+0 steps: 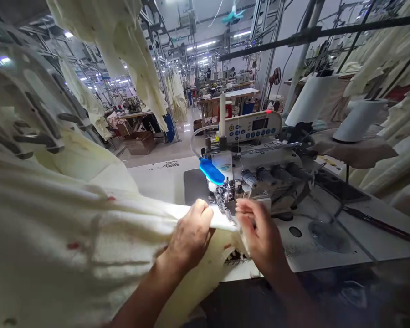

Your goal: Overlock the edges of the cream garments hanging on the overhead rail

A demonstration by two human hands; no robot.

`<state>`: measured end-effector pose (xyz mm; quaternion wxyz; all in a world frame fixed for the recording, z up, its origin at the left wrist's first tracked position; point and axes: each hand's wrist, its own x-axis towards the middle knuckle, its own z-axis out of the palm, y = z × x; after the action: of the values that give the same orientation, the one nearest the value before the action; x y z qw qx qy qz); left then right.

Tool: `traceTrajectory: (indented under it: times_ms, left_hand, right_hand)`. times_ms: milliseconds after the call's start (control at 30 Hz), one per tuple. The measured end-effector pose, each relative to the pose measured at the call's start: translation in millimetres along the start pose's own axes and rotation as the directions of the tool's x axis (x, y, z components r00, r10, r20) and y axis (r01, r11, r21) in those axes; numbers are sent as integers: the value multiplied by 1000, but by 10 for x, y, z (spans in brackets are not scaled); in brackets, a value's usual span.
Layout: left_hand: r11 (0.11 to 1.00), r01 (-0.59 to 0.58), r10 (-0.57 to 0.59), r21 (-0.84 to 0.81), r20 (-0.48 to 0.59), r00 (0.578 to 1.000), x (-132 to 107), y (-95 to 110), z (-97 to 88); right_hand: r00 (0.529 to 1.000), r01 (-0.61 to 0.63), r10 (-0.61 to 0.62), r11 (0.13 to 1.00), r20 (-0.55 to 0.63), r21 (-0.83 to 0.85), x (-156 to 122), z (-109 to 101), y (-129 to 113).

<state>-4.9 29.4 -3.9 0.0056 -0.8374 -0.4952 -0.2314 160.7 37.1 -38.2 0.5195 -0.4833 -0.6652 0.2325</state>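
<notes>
Cream fabric (130, 228) spreads from the left across the front of the overlock sewing machine (266, 159). My left hand (191, 232) is closed on a fold of this fabric, just in front of the brightly lit needle area. Beside the fabric's right end is my right hand (261, 237), its fingers bent but apart from the thumb, with no grip on the cloth visible. The presser foot (228, 212) lies between and just beyond both hands. A blue guard (212, 171) hangs at the machine head's left. Red marks show on the fabric.
Two large white thread cones (310, 98) stand at right behind the machine. Tweezers (381, 223) lie on the white machine table (153, 175). Fabric scraps (230, 250) sit by the table's front edge. Cream garments (136, 50) hang overhead at left, beside a grey metal hanger frame (30, 105).
</notes>
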Motion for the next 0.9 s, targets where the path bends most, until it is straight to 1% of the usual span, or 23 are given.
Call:
traceTrajectory:
  times_ms: [33,67,100,133,200,233,267,333,400,467,500,533,600,667,700,767,833,900]
  left_hand:
    - [1000,-20,20,-1,5,1000,-10,34,-70]
    - [999,-51,51,6,18,999,-29,71,-137]
    - [996,-84,83,29,38,996,-56,106,-200]
    - [991,-115,112,65,54,992,-90,133,-257]
    - [977,-157,150,142,61,987,-169,156,-344]
    - [974,-162,158,161,42,987,-210,152,-370]
    - [974,-154,156,166,1,988,-249,139,-383]
    - [984,-98,110,149,-73,991,-307,103,-376]
    - [990,-16,30,143,-96,995,-316,71,-349]
    - [979,72,-61,190,-62,996,-257,45,-329]
    - [969,112,-107,222,-37,994,-201,30,-324]
    - [956,145,-147,257,-13,989,-132,11,-319]
    - [926,176,-220,335,95,971,27,-45,-299]
    - [911,149,-253,385,234,939,171,-120,-252]
    - [912,122,-250,393,294,923,223,-158,-220]
    - [925,68,-211,373,356,910,277,-219,-159]
    - [941,31,-164,338,372,914,274,-246,-125]
    - [951,7,-129,309,378,917,243,-239,-126]
  right_hand:
    - [998,45,-49,990,29,136,-94,-27,-39]
    - [995,38,-59,972,81,233,-189,-46,-82]
    - [987,-14,-32,958,156,287,-277,-53,-123]
    - [974,-89,19,949,225,302,-350,-50,-158]
    - [940,-236,142,928,310,289,-440,-22,-195]
    - [922,-296,185,904,341,308,-459,-2,-194]
    - [902,-348,211,872,376,345,-463,17,-183]
    - [854,-463,269,784,445,414,-448,50,-148]
    - [806,-564,329,677,491,472,-423,77,-122]
    - [784,-610,367,604,501,512,-396,99,-125]
    - [785,-612,375,593,493,523,-380,111,-137]
    - [793,-603,384,603,472,523,-361,125,-153]
    - [810,-581,426,671,403,460,-316,158,-182]
    - [813,-580,494,737,309,347,-274,193,-194]
    - [808,-588,525,753,269,297,-261,208,-191]
    - [791,-611,565,751,236,251,-263,222,-180]
    - [786,-618,569,734,242,282,-304,207,-180]
    - [801,-598,547,733,242,325,-367,168,-203]
